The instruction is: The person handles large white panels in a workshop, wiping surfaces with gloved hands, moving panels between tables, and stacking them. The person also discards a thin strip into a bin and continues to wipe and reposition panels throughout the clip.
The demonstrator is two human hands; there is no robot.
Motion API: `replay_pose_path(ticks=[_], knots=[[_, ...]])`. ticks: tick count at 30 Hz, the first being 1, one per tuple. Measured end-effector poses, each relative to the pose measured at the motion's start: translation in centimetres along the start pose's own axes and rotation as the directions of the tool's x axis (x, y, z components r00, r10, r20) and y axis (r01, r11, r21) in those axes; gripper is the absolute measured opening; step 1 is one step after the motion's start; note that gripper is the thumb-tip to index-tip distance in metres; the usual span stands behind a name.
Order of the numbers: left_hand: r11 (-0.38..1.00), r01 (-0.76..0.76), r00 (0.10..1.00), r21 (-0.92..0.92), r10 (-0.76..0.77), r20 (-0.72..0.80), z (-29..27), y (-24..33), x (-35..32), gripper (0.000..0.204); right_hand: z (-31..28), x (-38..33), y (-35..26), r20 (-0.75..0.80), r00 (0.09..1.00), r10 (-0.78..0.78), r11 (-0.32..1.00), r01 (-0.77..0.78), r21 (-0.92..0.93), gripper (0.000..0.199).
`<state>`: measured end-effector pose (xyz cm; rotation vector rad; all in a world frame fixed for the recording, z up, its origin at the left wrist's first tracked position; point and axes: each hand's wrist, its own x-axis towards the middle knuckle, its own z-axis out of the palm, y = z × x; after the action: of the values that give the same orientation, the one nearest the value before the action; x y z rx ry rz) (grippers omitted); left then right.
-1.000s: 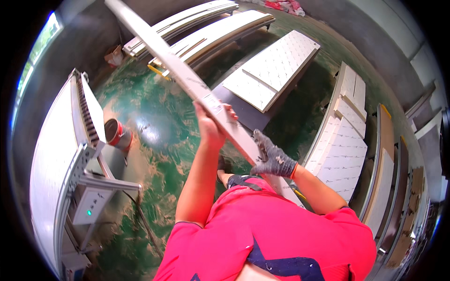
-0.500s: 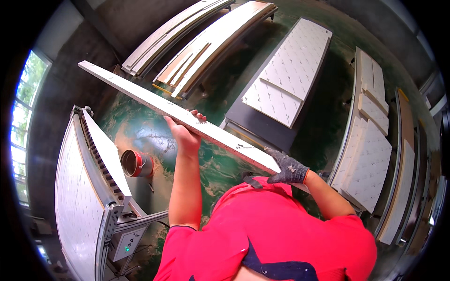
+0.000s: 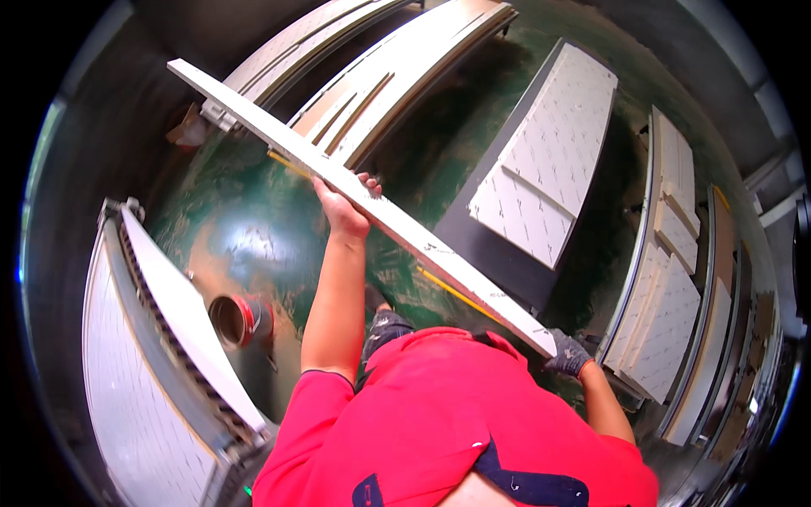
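Green floor (image 3: 203, 190); board (image 3: 422, 242) partly hides left hand (image 3: 345, 215); gloved right fingers (image 3: 564, 348) indistinct.

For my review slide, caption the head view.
Bare left hand and gloved right hand hold a long white board.

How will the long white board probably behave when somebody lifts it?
The long white board is probably stiff: its far end extends well beyond the left hand without clear sag. Being long and narrow, it may swing easily. Its weight seems manageable, since only that hand and the gloved right hand appear to hold it.
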<state>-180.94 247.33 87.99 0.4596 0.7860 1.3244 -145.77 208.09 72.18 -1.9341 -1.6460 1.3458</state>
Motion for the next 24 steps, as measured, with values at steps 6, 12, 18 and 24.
replay_pose_path(ticks=[6, 12, 18, 24], knots=[[0.986, 0.164, 0.982, 0.031, -0.167, 0.087, 2.1, 6.2, 14.8, 0.079, 2.9, 5.8, -8.6, -0.098, 0.995, 0.016, 0.998, -0.011, 0.055, 0.098], [0.961, 0.265, 0.939, 0.079, -0.276, 0.207, 6.0, 8.7, 27.6, 0.081, 5.5, 8.5, -13.8, -0.316, 0.917, 0.243, 0.965, -0.262, -0.019, 0.094], [0.918, 0.351, 0.908, 0.185, -0.382, 0.171, 10.4, 7.8, 38.2, 0.084, 7.6, 15.3, -21.5, -0.259, 0.781, 0.568, 0.816, -0.575, 0.056, 0.057], [0.860, 0.407, 0.832, 0.310, -0.488, 0.262, 18.8, 9.9, 49.2, 0.085, 7.2, 24.3, -33.2, -0.375, 0.642, 0.669, 0.742, -0.607, 0.285, 0.052]])
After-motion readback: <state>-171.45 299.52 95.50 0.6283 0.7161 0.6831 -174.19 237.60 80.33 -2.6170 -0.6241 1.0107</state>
